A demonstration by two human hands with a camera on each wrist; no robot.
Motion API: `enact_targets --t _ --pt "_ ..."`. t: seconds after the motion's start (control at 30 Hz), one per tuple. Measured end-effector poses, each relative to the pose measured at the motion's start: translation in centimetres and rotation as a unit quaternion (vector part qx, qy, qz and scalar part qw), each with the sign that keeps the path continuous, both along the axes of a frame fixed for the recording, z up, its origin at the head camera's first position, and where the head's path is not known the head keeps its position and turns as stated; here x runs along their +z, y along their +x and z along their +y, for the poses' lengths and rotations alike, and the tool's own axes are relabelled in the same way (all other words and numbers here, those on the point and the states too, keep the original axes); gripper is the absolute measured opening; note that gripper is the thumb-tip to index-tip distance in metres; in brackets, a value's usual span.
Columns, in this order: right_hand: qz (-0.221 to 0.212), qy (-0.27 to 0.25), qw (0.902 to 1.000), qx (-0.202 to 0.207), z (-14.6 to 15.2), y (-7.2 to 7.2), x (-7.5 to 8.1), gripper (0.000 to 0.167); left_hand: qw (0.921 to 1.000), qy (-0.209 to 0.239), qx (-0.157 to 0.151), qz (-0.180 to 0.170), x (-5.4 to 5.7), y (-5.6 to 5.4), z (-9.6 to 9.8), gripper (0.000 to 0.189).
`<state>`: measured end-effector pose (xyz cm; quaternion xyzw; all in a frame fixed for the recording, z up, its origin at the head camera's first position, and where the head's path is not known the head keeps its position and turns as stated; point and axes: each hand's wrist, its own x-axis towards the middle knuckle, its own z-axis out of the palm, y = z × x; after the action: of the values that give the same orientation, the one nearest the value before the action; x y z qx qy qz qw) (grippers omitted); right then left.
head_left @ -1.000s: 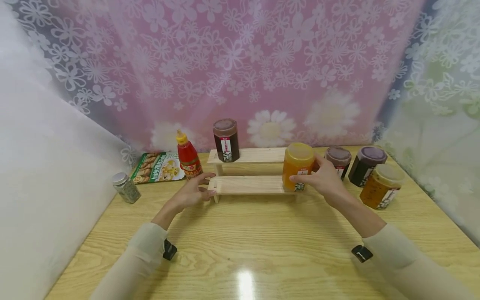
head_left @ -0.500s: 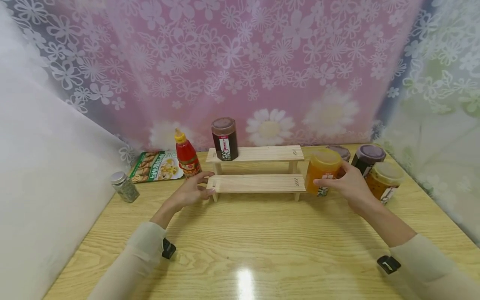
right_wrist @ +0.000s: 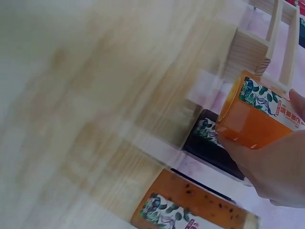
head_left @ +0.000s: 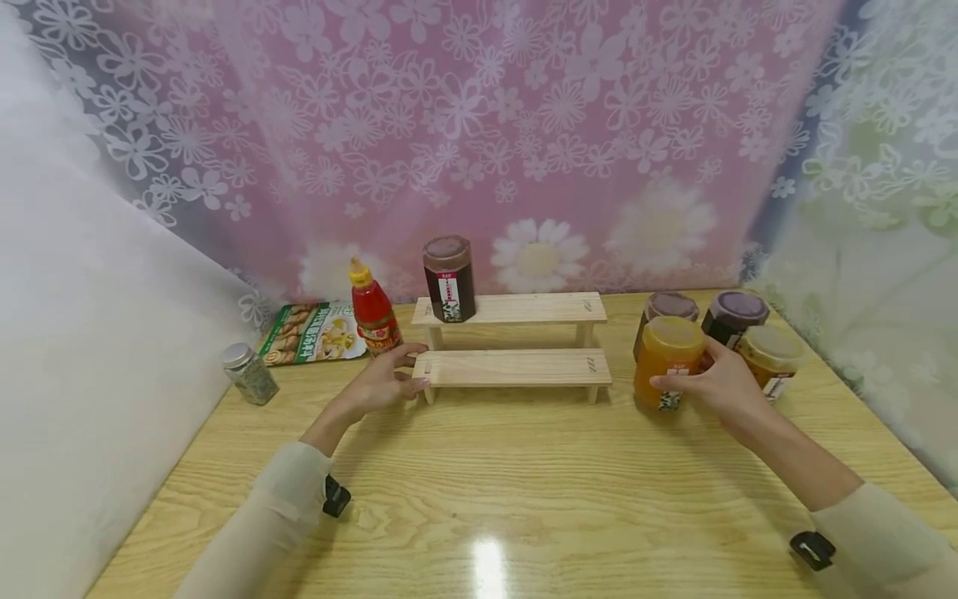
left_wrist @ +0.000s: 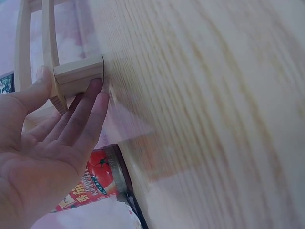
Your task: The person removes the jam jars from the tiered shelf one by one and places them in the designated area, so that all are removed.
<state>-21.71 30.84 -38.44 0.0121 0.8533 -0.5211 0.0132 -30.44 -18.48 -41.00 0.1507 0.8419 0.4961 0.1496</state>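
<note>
My right hand [head_left: 722, 384] grips a jar of orange preserve [head_left: 669, 366] from its right side, thumb across the front near the label. The jar is to the right of the two-tier wooden rack [head_left: 516, 368]; its base shows in the right wrist view and looks raised off the table. At the rack's left end, my left hand [head_left: 377, 387] holds the lower board, with the thumb on one side and fingers by the leg, as the left wrist view shows. A dark jar [head_left: 449, 279] stands on the upper board's left end.
Behind the held jar stands a dark jar [head_left: 672, 306]. Right of it are a purple-lidded jar [head_left: 736, 313] and a speckled amber jar [head_left: 771, 353]. A ketchup bottle [head_left: 374, 312], a seasoning packet [head_left: 310, 334] and a small shaker [head_left: 250, 374] are on the left.
My right hand has carried the orange jar off the lower board to the right, then slightly nearer me. The left hand stays at the rack's end.
</note>
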Motion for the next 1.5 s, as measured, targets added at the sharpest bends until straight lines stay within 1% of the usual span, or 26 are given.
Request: enact_targets --t 0.17,0.3,0.47,0.6,0.8,1.03,1.17,1.33,1.5 --pt "-0.008 0.012 0.9999 0.002 0.6 0.2 -0.5 0.103 1.0 0.002 -0.003 -0.001 -0.1 0.2 0.0 0.063" --pt "-0.014 0.013 0.9998 0.006 1.1 0.3 -1.0 0.103 1.0 -0.001 0.001 -0.002 -0.1 0.3 0.0 0.064" --pt "-0.009 0.026 0.9996 0.002 1.5 0.4 -1.3 0.1 1.0 0.0 0.001 -0.002 -0.2 0.4 -0.1 0.065" --pt "-0.003 0.023 0.9997 0.002 1.8 0.3 -1.4 0.098 1.0 0.001 0.0 -0.002 -0.2 0.4 -0.1 0.065" --pt "0.0 0.018 0.9998 0.001 2.2 0.0 -1.5 0.101 1.0 0.001 -0.001 0.0 -0.2 0.4 -0.1 0.064" --pt "0.004 -0.007 0.9998 0.02 2.8 -0.3 -1.8 0.099 1.0 0.003 -0.004 0.003 -0.2 0.3 -0.1 0.064" --pt "0.002 0.002 0.9996 0.027 2.9 -0.3 -1.5 0.098 0.9999 0.009 -0.007 0.003 -0.1 0.2 -0.2 0.064" --pt "0.002 0.028 0.9995 0.017 2.9 0.0 -0.6 0.096 0.9999 0.008 -0.008 0.004 0.0 0.1 -0.2 0.064" --pt "0.018 0.022 0.9995 0.016 3.0 -0.1 0.3 0.091 0.9999 0.01 -0.008 0.004 0.0 0.1 -0.1 0.065"
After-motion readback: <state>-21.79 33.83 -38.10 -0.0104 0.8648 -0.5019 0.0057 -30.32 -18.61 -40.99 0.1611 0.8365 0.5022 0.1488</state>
